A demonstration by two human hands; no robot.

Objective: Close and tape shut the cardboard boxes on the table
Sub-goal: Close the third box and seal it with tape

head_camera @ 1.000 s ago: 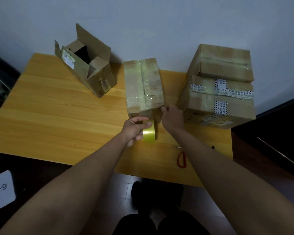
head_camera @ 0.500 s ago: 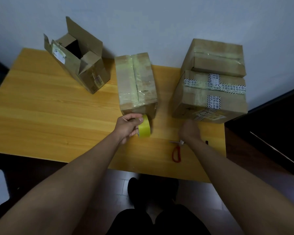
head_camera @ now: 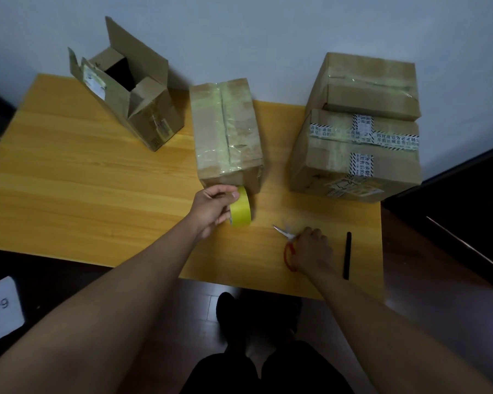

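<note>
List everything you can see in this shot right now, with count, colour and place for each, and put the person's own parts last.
table: 1, yellow wood, fills mid frame
open box: 1, brown, far left of table, flaps up
taped box: 1, brown with clear tape, centre
stacked boxes: 2, brown, right side, smaller on top of larger
tape roll: 1, yellow, at near end of taped box
scissors: 1, red handles, near right edge of table
black pen: 1, black, right of scissors
white card: 1, marked 6-3, lower left off table
left hand: grip on tape roll
right hand: grip on scissors
</note>
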